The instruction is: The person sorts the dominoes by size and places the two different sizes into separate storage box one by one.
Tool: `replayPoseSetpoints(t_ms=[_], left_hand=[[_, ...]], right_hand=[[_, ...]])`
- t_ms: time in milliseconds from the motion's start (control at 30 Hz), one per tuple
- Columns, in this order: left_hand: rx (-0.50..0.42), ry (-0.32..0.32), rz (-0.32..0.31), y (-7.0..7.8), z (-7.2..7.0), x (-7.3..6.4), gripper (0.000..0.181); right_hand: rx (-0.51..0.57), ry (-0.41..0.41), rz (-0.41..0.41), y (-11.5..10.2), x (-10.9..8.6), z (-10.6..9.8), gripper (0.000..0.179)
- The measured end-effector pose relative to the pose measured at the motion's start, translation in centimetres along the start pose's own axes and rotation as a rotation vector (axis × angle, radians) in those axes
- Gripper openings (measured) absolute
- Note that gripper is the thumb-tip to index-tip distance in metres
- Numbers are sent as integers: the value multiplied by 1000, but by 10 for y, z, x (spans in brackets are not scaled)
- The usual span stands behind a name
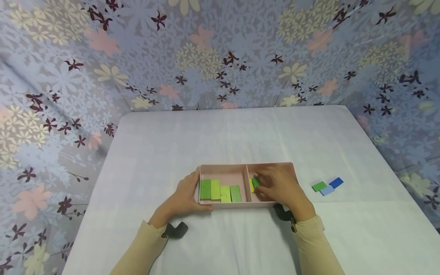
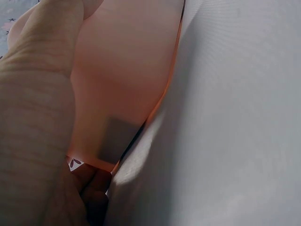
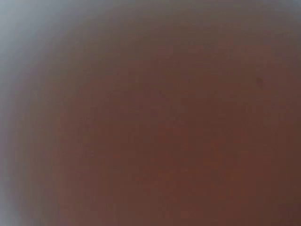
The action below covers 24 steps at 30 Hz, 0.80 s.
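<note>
A shallow pink box (image 1: 225,171) with two compartments lies across the table in the head view. My left hand (image 1: 185,194) grips its left end, thumb along the front side and fingers at the left wall. In the left compartment stands a row of several green and yellow-green tiles (image 1: 215,190). My right hand (image 1: 280,186) reaches into the right compartment, thumb and index finger around a green tile (image 1: 255,182). Beside that tile, against the divider, is a yellow tile (image 1: 251,186). The hand hides most of this compartment. The right wrist view is a brownish blur.
Right of the box lie a green tile (image 1: 319,186), a light blue tile (image 1: 327,190) and a dark blue tile (image 1: 336,183), close together. A white cloth covers the table (image 1: 227,133). Flower-patterned fabric (image 1: 206,57) hangs behind and along the sides.
</note>
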State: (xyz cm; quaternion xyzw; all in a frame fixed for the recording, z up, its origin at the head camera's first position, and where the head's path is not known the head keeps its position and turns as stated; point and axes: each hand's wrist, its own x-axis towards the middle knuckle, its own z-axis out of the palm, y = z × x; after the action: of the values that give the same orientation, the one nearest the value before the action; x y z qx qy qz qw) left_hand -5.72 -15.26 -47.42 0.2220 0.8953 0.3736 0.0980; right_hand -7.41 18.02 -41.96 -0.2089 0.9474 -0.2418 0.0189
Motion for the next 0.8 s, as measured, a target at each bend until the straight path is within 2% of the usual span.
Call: replayPoseSetpoints(t_ms=[167,267,367,533,800], left_hand=[[-6,-17,-8,1,5,0,130],[-4,-13,-18,2,4,1,129],[0,-5,-25,2,3,1,129],[14,9,-6,0,1,1,129],[13,14,18,-1,1,1,129]], right_hand=[[0,168,-13,8,-17,-16,33],[-31,316,44,18,-31,-33,31],[-74,421,149,31,-46,-49,29],[-99,442,307,53,-67,-63,29],[-97,379,386,71,-83,-61,31]])
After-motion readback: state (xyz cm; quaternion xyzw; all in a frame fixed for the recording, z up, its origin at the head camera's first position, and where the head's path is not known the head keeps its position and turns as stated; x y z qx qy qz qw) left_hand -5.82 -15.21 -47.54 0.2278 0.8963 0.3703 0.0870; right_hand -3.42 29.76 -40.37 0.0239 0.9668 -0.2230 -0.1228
